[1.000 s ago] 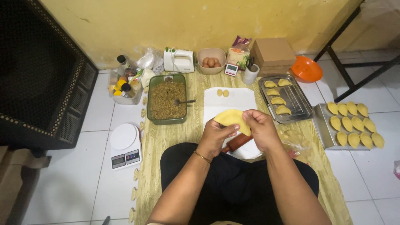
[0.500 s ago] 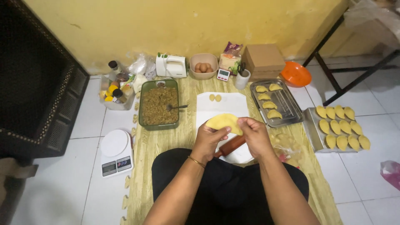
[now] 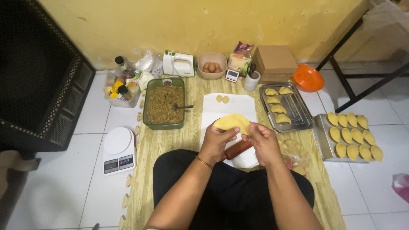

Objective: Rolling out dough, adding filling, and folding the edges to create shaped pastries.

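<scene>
1. Fingers (image 3: 228,133) of the left hand (image 3: 216,142) curl up under the near edge of a flat yellow dough round (image 3: 232,122), thumb on top, pinching it.
2. Fingers of the right hand (image 3: 263,142) close on the same round from its right side, so both hands hold it together, lifted above the white board (image 3: 232,106).
3. Under the hands a wooden rolling pin (image 3: 237,150) lies slanted on the near end of that board.
4. Two small dough balls (image 3: 222,99) sit at the far end of the board, just beside each other.
5. Left of the board stands a green glass dish (image 3: 164,107) of brown minced filling with a spoon (image 3: 182,107) resting in it.
6. Right of the board a metal tray (image 3: 294,111) carries five folded pastries along its left part.
7. Further right, on the tiled floor, a second tray (image 3: 322,142) is packed with two rows of folded pastries.
8. A white kitchen scale (image 3: 118,150) sits on the tiles to the left of the wood-patterned mat (image 3: 170,140).
9. Along the yellow wall stand a hand mixer (image 3: 179,64), a bowl of eggs (image 3: 212,66), a cardboard box (image 3: 275,61) and an orange bowl (image 3: 307,78).
</scene>
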